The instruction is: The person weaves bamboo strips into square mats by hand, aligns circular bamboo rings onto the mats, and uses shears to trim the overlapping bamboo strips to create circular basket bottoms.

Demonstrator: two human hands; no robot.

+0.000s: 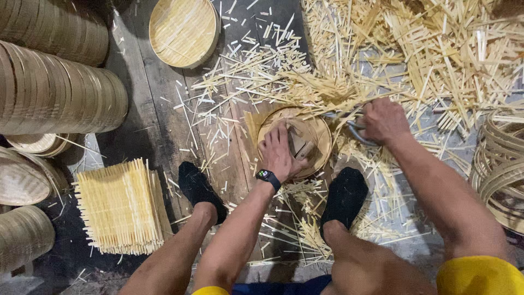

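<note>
1. I look straight down: bare legs, black socks [345, 199], plank floor [158, 117] buried in pale bamboo offcuts [415, 54] over the upper right of the frame.
2. My left hand [279, 154], smartwatch [268, 176] on the wrist, lies palm-down and spread on a round bamboo tray [318, 134] at centre frame, pinning it to the floor. Not gripping, just pressing flat; fingers sit beside a small wooden block [299, 145] that lies on the tray.
3. My right hand [385, 120] is closed around the handles of metal shears [349, 124] right of centre, blades touching the tray's upper right rim. Blade gap is hidden by splints, can't tell.
4. Step in hand, my judgement: trimming the splint ends that stick out past the tray rim, with the cut on the upper right arc.
5. The next move calls for a firm left-hand press, blades tight along the rim, and fingers well clear of them; turning the tray brings uncut rim round.
6. Around: finished tray [184, 30] at top centre, stacked hoops [54, 93] at upper left, a flat woven mat pile [123, 207] at lower left, loose bamboo rings [499, 164] at the right edge.
</note>
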